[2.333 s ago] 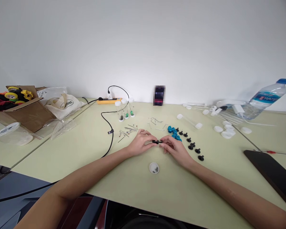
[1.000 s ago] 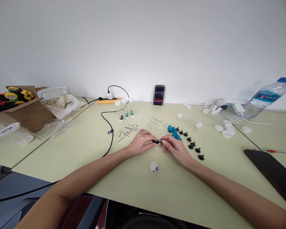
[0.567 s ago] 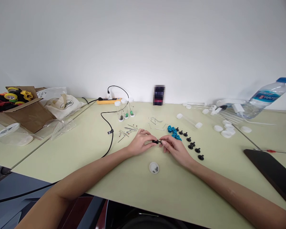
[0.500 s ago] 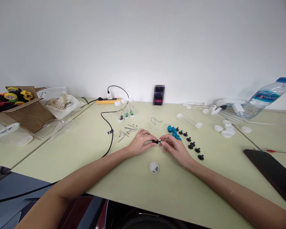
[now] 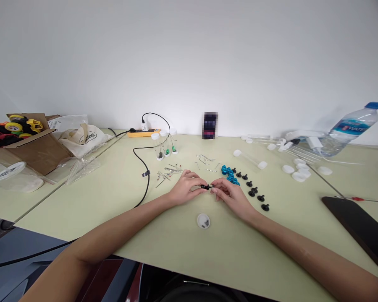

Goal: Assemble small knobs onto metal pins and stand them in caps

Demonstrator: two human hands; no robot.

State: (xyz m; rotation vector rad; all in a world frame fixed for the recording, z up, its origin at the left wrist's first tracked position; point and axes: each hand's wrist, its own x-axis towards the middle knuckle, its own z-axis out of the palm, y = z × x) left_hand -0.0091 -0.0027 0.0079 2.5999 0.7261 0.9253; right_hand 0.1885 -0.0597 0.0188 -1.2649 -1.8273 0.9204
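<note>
My left hand [image 5: 185,189] and my right hand [image 5: 231,195] meet at the middle of the pale green table [image 5: 113,205]. Both pinch one small black part [image 5: 206,186] between their fingertips, just above the table top. A small clear round cap [image 5: 203,221] with dark bits inside lies in front of my hands. To the right runs a row of black knobs [image 5: 254,192], beside a cluster of blue parts [image 5: 229,174]. Thin metal pins [image 5: 168,172] lie scattered left of and behind my left hand.
A black cable [image 5: 145,167] runs from a yellow power strip [image 5: 144,132]. A cardboard box of toys [image 5: 22,140] and bags sit far left. White caps [image 5: 297,172], clear tubes, a water bottle [image 5: 353,128] and a dark flat object [image 5: 359,228] lie on the right.
Almost nothing has moved; both hands stay pinched on the small black part, with only slight shifts of the right fingertips.
</note>
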